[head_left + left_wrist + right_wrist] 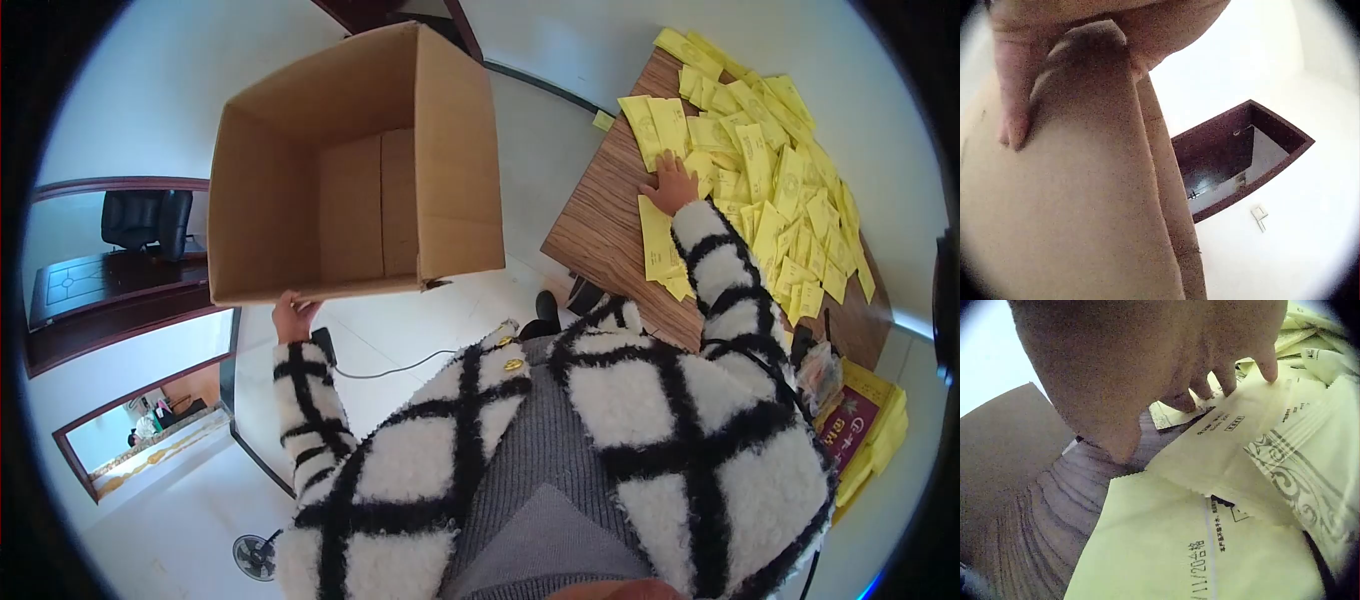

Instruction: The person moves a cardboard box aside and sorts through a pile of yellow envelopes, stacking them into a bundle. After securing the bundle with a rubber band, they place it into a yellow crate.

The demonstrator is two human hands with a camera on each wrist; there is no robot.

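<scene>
Your left hand (293,318) grips the lower edge of the open cardboard box (350,170), fingers curled over the rim and holding it up off the floor, tilted so its open mouth faces you. In the left wrist view the fingers (1013,119) lie flat against the brown card wall, thumb side wrapped round the edge — the box is carried by this one hand.

Your right hand (668,183) is stretched out to the wooden table (600,225), fingers spread and lying on the yellow packets (770,170) at the near edge of the pile. The right wrist view shows the fingertips (1266,369) pressing down on one pale yellow packet (1229,456) with printed text on it; they touch it from above rather than pinch it, and more packets overlap beneath and beside it.

The packets cover most of the table's far and right part in a loose, overlapping heap, while the near left corner shows bare wood grain. The box hangs well apart from the table, to its left, over the pale floor.

Further out — a yellow and red carton (860,430) sits by your right side below the table, a dark desk with a black office chair (148,220) stands to the left, and a small fan (255,555) rests on the floor.
</scene>
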